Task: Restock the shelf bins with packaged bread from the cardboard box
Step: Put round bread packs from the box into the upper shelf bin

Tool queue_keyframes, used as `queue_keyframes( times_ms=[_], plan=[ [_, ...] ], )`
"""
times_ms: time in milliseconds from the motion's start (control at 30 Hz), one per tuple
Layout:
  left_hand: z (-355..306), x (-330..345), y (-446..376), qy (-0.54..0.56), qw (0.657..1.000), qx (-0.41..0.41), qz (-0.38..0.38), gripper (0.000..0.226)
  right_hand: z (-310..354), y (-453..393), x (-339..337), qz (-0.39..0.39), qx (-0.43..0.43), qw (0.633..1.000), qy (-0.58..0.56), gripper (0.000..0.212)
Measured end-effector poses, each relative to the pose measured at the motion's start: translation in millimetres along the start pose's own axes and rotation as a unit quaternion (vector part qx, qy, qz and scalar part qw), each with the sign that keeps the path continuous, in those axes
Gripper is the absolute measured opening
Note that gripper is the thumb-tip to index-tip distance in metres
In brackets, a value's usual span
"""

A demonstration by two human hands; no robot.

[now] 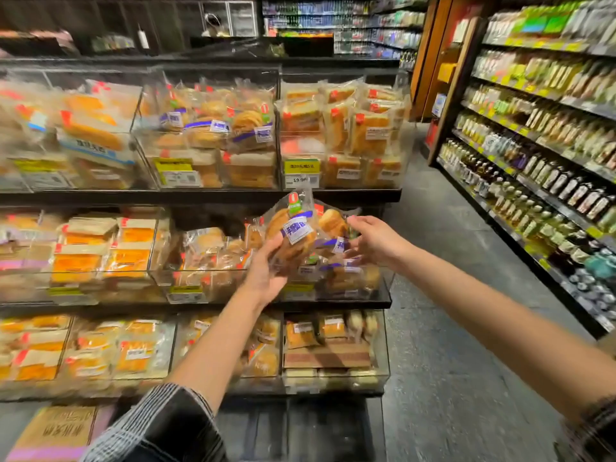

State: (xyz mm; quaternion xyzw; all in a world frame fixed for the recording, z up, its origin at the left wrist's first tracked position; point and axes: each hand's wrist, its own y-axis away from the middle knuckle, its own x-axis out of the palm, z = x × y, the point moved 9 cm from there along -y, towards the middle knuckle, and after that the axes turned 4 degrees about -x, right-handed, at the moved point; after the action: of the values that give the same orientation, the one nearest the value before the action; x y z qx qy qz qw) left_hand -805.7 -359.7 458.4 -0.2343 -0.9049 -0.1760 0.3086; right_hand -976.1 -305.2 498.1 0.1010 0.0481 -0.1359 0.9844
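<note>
I stand in a dim supermarket aisle. A grey speckled floor (443, 328) runs from lower right up toward the centre. Along the right edge, dark shelving (546, 181) holds rows of bottles with yellow price tags. A wooden pillar (433, 58) rises at upper right. Brighter, blurred shelves (336, 21) stand far off at top centre.

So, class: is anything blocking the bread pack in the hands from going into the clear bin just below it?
Only other packs. The bread pack hangs over the bin, whose top is open, but bread already fills it almost to the rim.
</note>
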Motion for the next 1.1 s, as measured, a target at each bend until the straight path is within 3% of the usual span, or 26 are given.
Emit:
queue_keyframes(
  times_ms=[100, 233, 333, 400, 500, 567, 667, 733, 800, 933, 1033, 1100],
  plan=[
    [16.4, 11.8, -11.9, 0.027, 0.999, -0.026, 0.006, 0.097, -12.6, 1.5, -5.9, 0.050, 0.090, 0.992, -0.069, 0.049],
    [29.3, 34.3, -30.3, 0.006, 0.997, -0.062, 0.055, 0.094, -31.2, -16.4, -21.0, 0.036, 0.173, 0.970, -0.165, 0.074],
    [35.0, 46.2, -46.9, 0.002, 0.992, -0.080, 0.098, 0.084, -41.8, -31.0, -36.2, 0.014, 0.208, 0.964, -0.164, 0.055],
    [36.1, 48.8, -59.6, -0.019, 0.989, -0.087, 0.120, 0.074, -43.3, -43.4, -45.1, 0.006, 0.203, 0.969, -0.143, 0.028],
    [32.6, 37.0, -85.4, -0.076, 0.988, -0.077, 0.111, 0.068, -42.4, -60.8, -62.6, 0.000, 0.192, 0.976, -0.100, 0.006],
    [26.6, 20.9, -102.8, -0.135, 0.987, -0.046, 0.072, 0.073, -39.9, -69.8, -83.3, -0.034, 0.174, 0.983, -0.046, 0.004],
    [19.9, -9.3, -132.8, -0.202, 0.979, -0.002, 0.002, 0.055, -31.3, -89.0, -117.4, -0.123, 0.115, 0.977, 0.128, 0.017],
    [22.7, -21.8, -145.1, -0.223, 0.974, -0.006, -0.022, 0.062, -27.0, -100.3, -126.5, -0.148, 0.086, 0.939, 0.297, 0.020],
    [28.1, -28.2, -154.9, -0.248, 0.968, -0.019, -0.034, 0.073, -30.9, -112.7, -123.2, -0.144, 0.072, 0.903, 0.398, 0.025],
    [41.8, -38.0, -166.2, -0.304, 0.950, -0.048, -0.050, 0.059, -40.3, -131.6, -106.1, -0.157, 0.024, 0.840, 0.519, 0.037],
    [49.6, -45.3, -169.2, -0.341, 0.936, -0.061, -0.055, 0.077, -44.1, -144.0, -93.8, -0.155, -0.015, 0.803, 0.575, 0.034],
    [54.5, -50.5, -173.9, -0.350, 0.933, -0.070, -0.057, 0.068, -48.0, -151.6, -89.8, -0.152, -0.023, 0.788, 0.596, 0.042]
  ],
)
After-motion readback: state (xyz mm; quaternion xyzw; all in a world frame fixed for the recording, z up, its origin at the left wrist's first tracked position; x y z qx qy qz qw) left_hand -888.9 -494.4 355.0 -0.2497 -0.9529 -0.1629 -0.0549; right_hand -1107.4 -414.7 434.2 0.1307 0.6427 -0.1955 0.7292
